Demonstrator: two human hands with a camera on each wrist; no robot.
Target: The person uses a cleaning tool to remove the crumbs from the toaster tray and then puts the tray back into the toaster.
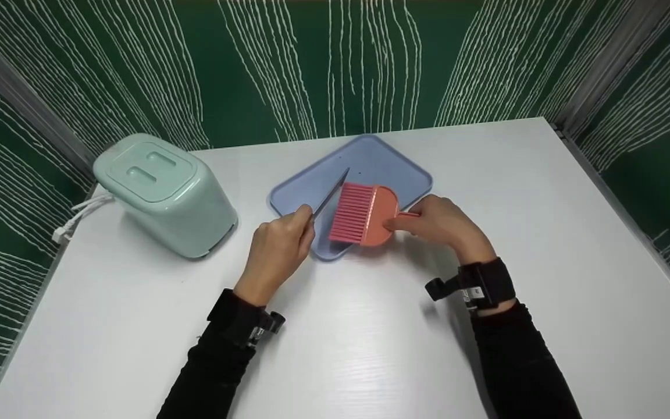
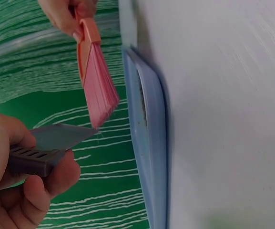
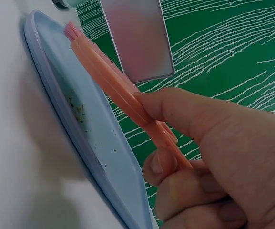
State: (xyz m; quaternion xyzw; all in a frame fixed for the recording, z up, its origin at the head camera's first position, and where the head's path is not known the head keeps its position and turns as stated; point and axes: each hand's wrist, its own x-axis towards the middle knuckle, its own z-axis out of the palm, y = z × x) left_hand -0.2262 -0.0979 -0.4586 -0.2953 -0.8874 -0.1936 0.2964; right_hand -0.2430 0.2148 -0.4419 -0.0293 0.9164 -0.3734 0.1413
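My left hand (image 1: 280,247) grips the dark slotted handle of a flat-bladed scraper (image 2: 63,136). In the right wrist view its broad, shiny blade (image 3: 138,40) shows face-on; the head view sees it nearly edge-on. My right hand (image 1: 442,224) holds an orange brush with pink bristles (image 1: 355,213) by its handle, thumb against the brush head. The bristles hang close to the blade; whether they touch it I cannot tell. Both tools are above a blue tray (image 1: 306,186) that lies on the white table. Small dark and yellowish crumbs (image 3: 79,112) lie in the tray.
A mint-green toaster (image 1: 175,198) with its lid on stands at the left of the white table (image 1: 335,349), its white cord and plug (image 1: 70,227) by the left edge. Green panels with white lines (image 1: 341,70) rise behind and beside the table.
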